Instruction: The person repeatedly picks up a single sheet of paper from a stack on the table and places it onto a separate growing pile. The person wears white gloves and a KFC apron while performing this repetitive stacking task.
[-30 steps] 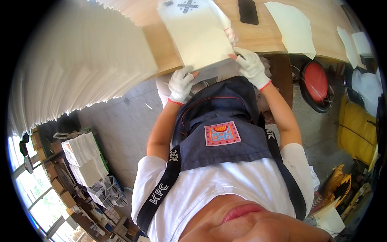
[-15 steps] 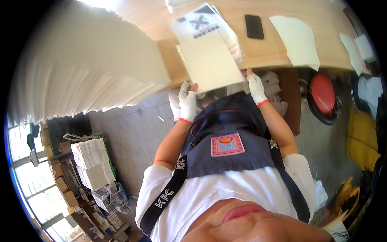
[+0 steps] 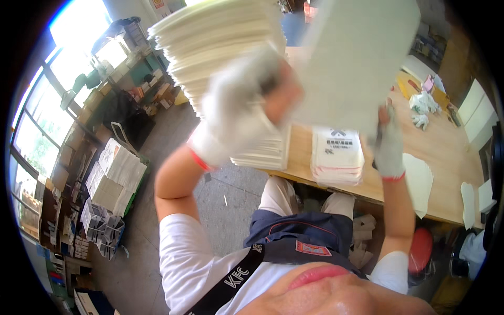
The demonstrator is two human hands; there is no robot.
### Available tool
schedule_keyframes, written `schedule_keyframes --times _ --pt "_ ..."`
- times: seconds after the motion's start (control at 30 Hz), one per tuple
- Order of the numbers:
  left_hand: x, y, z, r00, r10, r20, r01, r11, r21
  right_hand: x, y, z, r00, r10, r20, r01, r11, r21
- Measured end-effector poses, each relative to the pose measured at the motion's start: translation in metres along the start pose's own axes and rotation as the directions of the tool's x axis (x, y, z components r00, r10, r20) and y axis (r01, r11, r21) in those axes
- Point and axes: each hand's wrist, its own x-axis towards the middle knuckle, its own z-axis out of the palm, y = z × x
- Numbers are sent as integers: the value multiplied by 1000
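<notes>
Pale paper sheets [image 3: 357, 63] are held up together as a flat panel above the table, partly blurred. My right hand [image 3: 389, 144], in a white glove with bare fingertips, grips their lower right edge. At their lower left edge is my left hand [image 3: 247, 100], gloved likewise, its fingers curled on the paper though smeared by motion. Below the panel, a pile of white printed sheets [image 3: 337, 157] lies near the table's front edge. Just left, behind my left hand, rises a tall stack of pale paper [image 3: 215, 42].
The wooden table [image 3: 451, 136] carries loose pale sheets [image 3: 418, 184] and crumpled gloves [image 3: 424, 105]. Below its right side stands a red-seated stool [image 3: 421, 249]. Across the floor on the left are a loaded trolley [image 3: 118, 170] and cluttered shelves along the windows.
Both hands have raised the pale sheets from the table's front edge to high above it. The view has tilted up, showing more of the room and the tall stack's side.
</notes>
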Motion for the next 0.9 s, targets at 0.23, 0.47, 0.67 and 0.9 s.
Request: schedule_keyframes --times 0.23,0.47,0.67,0.9 --pt "87 -120 -145 879 -183 -440 148 982 -114 149 -84 194 918 -68 391 25 993 114" --pt "54 -195 -192 965 -248 -88 261 857 444 134 -76 217 899 94 427 58 943 -329" --pt "-79 -147 -64 755 325 -570 183 730 658 50 -27 48 929 109 354 -48 983 -175" --pt "-259 -119 128 866 -442 -235 400 893 -206 -172 122 -225 618 598 -510 -628 766 139"
